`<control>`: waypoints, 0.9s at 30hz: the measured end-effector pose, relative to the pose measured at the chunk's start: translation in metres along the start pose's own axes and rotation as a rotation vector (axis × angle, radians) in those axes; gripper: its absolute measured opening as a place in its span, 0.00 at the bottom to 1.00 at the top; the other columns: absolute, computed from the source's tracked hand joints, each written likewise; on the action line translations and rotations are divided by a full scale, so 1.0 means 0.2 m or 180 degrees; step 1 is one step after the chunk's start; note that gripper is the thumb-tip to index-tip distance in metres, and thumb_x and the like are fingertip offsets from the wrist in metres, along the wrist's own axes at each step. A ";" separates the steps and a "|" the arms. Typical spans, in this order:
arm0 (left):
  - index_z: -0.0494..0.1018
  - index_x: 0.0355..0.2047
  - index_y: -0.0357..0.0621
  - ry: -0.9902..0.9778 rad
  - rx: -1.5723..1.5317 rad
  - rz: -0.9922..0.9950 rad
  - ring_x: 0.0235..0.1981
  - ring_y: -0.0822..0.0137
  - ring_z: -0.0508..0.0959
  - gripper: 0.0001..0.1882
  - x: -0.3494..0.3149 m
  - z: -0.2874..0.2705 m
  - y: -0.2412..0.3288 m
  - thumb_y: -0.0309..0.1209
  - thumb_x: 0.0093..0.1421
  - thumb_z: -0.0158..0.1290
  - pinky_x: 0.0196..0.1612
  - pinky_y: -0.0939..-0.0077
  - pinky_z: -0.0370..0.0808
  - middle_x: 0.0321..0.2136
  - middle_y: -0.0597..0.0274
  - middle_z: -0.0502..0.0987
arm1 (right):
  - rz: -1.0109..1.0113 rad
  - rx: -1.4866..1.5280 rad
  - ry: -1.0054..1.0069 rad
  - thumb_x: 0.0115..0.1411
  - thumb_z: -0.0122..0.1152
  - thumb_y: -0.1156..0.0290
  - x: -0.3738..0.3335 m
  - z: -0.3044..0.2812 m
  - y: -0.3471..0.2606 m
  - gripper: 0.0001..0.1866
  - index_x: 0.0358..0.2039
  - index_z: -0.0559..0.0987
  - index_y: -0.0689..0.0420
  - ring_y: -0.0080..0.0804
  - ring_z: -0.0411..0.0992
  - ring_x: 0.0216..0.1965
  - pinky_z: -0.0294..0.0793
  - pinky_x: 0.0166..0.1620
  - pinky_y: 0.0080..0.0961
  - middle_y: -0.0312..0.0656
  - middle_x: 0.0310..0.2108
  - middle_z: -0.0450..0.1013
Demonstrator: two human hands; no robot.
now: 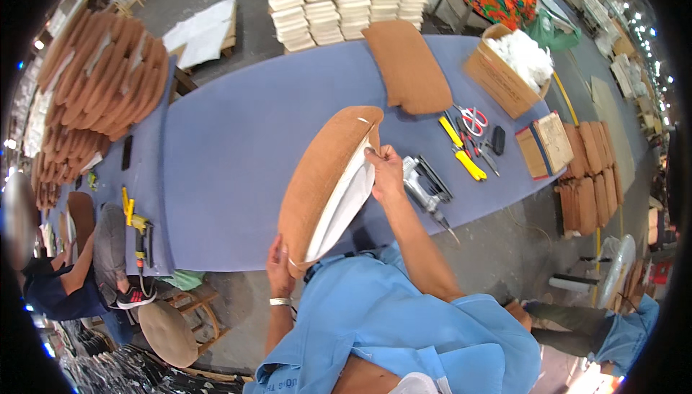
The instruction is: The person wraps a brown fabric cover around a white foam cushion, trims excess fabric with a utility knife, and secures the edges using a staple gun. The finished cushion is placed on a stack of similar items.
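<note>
Above the near edge of the table I hold a brown fabric-covered cushion [317,170] tilted on its side, its white inner face [346,196] turned to the right. My left hand [280,270] grips its lower end, with the fingers partly behind it. Near the upper end, my right hand [387,170] pinches the edge where the brown cover meets the white side. A grey pneumatic staple gun [425,181] lies just right of my right forearm. Farther back rests another brown cushion piece [409,68], flat on the blue-covered table [223,142].
Right of the cushion piece lie a yellow utility knife [461,149], red-handled scissors [472,120] and pliers [486,156]. Behind them stands a cardboard box [497,77] of white stuffing. Brown cushions [108,69] are piled at left, near a seated co-worker [65,279].
</note>
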State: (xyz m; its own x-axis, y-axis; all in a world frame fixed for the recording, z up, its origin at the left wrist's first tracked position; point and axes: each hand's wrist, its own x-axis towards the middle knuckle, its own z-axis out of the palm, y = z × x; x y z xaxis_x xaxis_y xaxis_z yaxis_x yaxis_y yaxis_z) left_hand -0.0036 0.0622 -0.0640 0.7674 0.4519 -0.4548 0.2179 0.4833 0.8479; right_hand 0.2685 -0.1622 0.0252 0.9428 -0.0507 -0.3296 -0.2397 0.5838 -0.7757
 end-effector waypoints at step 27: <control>0.73 0.59 0.38 0.1195 0.0057 -0.0347 0.52 0.59 0.79 0.28 -0.01 -0.45 0.11 0.50 0.72 0.50 0.55 0.60 0.75 0.50 0.54 0.81 | -0.0909 -0.4085 -0.1209 0.63 0.65 0.76 -0.45 -0.68 0.21 0.09 0.43 0.80 0.63 0.24 0.75 0.38 0.76 0.45 0.23 0.38 0.37 0.78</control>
State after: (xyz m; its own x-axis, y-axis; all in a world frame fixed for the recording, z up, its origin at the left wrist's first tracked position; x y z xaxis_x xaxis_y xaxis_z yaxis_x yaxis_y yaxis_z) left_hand -0.0547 0.1384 -0.0689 0.4658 0.6432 -0.6077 0.2989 0.5320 0.7923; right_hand 0.1430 -0.2428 -0.0511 0.9504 0.3032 -0.0701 0.1236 -0.5747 -0.8090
